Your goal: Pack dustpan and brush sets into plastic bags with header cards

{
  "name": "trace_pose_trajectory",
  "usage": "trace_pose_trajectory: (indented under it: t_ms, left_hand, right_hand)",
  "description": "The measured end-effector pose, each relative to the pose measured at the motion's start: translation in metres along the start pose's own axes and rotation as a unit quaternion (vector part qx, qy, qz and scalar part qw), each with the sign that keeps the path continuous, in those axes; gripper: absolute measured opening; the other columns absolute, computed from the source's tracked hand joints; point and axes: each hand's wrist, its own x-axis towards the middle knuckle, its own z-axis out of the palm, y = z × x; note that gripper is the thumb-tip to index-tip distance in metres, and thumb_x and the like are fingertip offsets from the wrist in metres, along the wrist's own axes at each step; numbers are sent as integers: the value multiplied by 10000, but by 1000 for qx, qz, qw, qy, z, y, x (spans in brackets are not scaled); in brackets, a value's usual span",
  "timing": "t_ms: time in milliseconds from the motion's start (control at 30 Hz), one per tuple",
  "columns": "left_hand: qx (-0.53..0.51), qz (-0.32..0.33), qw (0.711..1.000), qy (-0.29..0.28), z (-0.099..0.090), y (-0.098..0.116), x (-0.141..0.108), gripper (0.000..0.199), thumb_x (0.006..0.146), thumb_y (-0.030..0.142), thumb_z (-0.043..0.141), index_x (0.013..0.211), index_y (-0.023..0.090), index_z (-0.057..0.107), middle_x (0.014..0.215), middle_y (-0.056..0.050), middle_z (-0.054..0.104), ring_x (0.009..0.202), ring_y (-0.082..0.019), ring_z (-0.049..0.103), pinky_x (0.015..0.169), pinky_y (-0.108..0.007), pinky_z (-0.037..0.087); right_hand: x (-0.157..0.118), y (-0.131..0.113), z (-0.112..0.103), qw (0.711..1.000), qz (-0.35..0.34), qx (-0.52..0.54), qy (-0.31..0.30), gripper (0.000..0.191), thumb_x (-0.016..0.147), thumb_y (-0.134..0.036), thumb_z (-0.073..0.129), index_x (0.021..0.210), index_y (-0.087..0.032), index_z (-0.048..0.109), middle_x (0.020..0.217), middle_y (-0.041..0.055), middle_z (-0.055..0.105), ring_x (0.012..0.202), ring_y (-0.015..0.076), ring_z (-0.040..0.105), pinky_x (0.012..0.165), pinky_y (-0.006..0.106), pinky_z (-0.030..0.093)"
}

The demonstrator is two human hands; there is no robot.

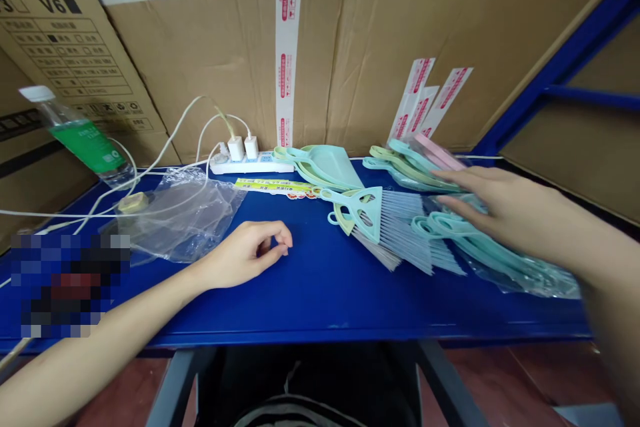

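My left hand (250, 253) rests on the blue table with its fingers curled in and nothing in them. Over the right-hand pile, my right hand (515, 213) reaches with thumb and fingers apart, holding nothing I can see. Beneath and beside it lie mint-green dustpans in clear plastic (505, 253) and more green pieces with looped handles (405, 163). A pink piece (440, 152) sits just beyond its fingertips. Mint-green hand brushes (367, 210) with grey bristles overlap in the middle. Behind them are stacked dustpans (333, 167), the top one mint.
A white power strip (255, 162) with two chargers and loose cables stands against the cardboard. Crumpled clear plastic bags (185, 220), a yellow label strip (275, 188) and a tilted bottle (85, 140) are on the left. A blue frame post (555, 60) rises at right.
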Motion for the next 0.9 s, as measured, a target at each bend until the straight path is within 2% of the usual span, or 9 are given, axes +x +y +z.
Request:
trace_pose_trajectory:
  t_ms: [100,200,300,400,500,633,800,900]
  left_hand:
    - [22,-11,1000,9,-2,-3,1,145,875,222,455,803,192,577,563,73,448,462,-74,386,484,-191,317]
    - [52,-12,999,12,-4,-7,1,138,866,212,444,803,199,566,549,79,416,451,-78,364,479,-196,298]
    - [92,-12,996,9,-5,-10,1,131,862,201,441,798,204,556,531,83,383,450,-87,347,485,-203,288]
    - [121,-6,993,0,-4,-12,2,133,864,190,434,794,203,546,549,74,410,470,-93,380,509,-211,305]
    - [137,-2,990,-18,-2,-13,2,145,870,184,421,796,204,544,569,64,444,493,-100,425,528,-218,319]
    - [138,-7,990,-32,-1,-13,4,145,872,183,417,792,208,536,574,60,467,498,-104,441,528,-221,320]
    - [131,-10,991,-28,0,-13,5,145,878,191,422,792,208,537,571,62,462,485,-97,429,517,-216,316]
    - [129,-10,991,-29,0,-12,5,145,880,191,425,790,207,536,573,65,459,480,-93,425,514,-212,316]
  right_hand:
    - [22,-21,4,991,-95,80,-52,381,821,-407,495,1078,-216,702,1126,155,702,1066,335,628,867,500,466]
    - [43,-45,6,978,-123,101,-138,249,843,-391,499,896,-241,690,813,72,719,796,265,662,710,409,476]
    - [54,-67,13,966,-143,63,-208,259,884,-330,471,671,-240,587,623,16,637,597,189,581,559,309,387]
    - [51,-78,24,967,-146,2,-211,278,896,-258,464,621,-232,499,588,10,597,574,172,544,527,287,321]
    - [40,-78,32,969,-149,-15,-194,272,912,-290,462,649,-227,492,650,18,629,608,174,566,529,276,317]
    - [30,-76,32,968,-150,-51,-193,277,889,-376,523,657,-226,523,730,32,676,677,201,619,552,279,336]
    - [24,-85,30,964,-130,-124,-196,237,871,-260,475,675,-208,598,716,67,696,696,233,654,552,301,326]
    - [23,-90,28,966,-99,-146,-191,235,847,-251,453,690,-200,620,706,86,695,681,245,650,551,311,325]
